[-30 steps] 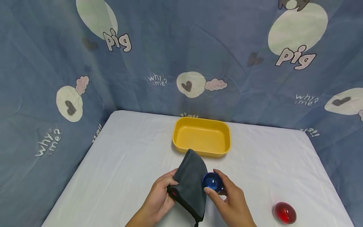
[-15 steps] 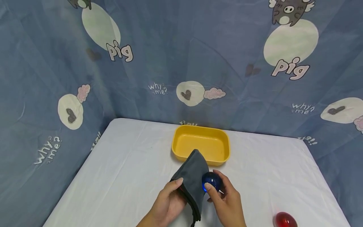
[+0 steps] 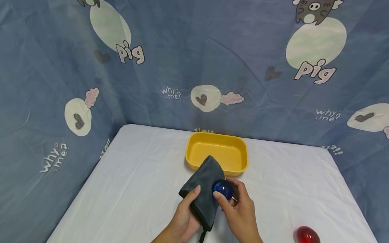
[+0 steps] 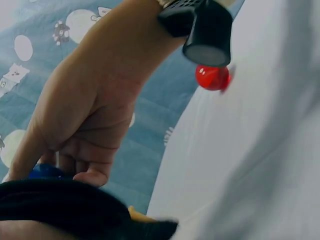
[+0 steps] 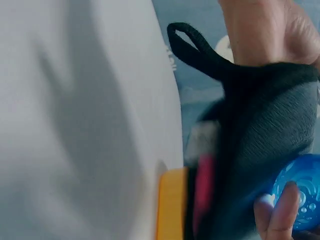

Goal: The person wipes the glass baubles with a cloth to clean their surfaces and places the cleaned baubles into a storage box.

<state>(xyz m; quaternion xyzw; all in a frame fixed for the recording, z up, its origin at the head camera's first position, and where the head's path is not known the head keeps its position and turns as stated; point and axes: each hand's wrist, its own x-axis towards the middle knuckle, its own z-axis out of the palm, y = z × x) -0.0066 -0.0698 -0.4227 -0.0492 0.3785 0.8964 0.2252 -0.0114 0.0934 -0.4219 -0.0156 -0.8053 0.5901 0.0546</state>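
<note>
My left hand [image 3: 186,217] grips a folded dark grey cloth [image 3: 203,189] with black edging and a hanging loop, its thumb lying on top. My right hand [image 3: 240,209] pinches a clear blue ball [image 3: 223,189] between thumb and fingers, up against the cloth's right side. In the right wrist view the blue ball [image 5: 302,187] shows small bubbles inside, beside the grey cloth [image 5: 275,115]. The left wrist view has the cloth's dark edge [image 4: 65,205] covering most of the ball. A red ball [image 3: 307,235] lies on the table at the lower right, partly cut off by the frame.
A yellow tray [image 3: 240,170] stands on the white-covered table [image 3: 146,168] just behind the cloth, which overlaps its front rim in the head view. A blue printed curtain [image 3: 170,50] rises behind the table and along its sides.
My left hand has shifted its hold, the thumb now further over the cloth, which has turned. The blue ball has moved slightly left over the cloth. The head view has tilted up slightly.
</note>
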